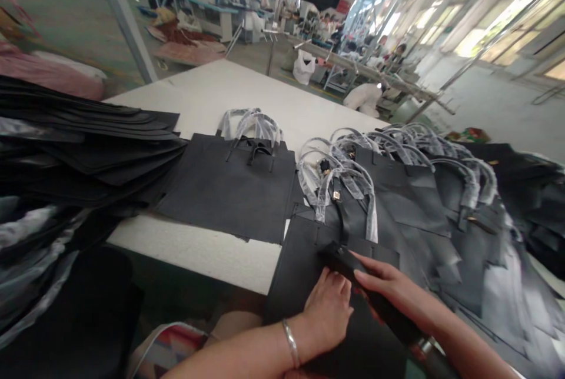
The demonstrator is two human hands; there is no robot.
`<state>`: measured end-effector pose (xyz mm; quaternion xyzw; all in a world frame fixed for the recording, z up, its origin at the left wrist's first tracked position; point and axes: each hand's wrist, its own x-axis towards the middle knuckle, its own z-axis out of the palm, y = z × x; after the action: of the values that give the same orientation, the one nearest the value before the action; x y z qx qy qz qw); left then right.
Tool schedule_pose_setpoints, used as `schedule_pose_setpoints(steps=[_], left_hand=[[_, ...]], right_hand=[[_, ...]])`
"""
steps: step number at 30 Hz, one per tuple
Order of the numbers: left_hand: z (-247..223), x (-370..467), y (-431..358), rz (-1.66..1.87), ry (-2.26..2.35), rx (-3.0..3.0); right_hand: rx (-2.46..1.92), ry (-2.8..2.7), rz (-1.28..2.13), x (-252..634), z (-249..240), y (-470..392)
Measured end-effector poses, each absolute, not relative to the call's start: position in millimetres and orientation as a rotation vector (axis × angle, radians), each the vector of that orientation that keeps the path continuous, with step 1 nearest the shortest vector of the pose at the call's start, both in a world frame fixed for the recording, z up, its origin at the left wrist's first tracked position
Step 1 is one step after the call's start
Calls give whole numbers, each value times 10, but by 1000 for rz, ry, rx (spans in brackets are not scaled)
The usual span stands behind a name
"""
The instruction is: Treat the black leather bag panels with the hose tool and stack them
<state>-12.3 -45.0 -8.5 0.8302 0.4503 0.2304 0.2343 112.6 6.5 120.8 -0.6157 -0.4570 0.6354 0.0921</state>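
Your right hand (388,281) is gripping the black tool (394,314), any slip risking your left hand (329,309), grip unclear, crowding its head.

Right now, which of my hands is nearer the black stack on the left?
Left: the left hand is right of the black stack; the right hand, gripping a black tool, is farther right.

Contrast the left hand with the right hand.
The left hand has a silver bangle at its wrist; the right hand shows none. The right hand holds a black tool, while the left hand bends over the bag beside it. Both are over that bag.
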Motion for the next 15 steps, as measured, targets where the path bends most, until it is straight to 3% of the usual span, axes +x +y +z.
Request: schedule_pose_setpoints(steps=[15], left_hand=[[-149, -106, -384, 615, 1136, 2307]], right_hand=[[-1705, -1555, 1830, 287, 989, 737]])
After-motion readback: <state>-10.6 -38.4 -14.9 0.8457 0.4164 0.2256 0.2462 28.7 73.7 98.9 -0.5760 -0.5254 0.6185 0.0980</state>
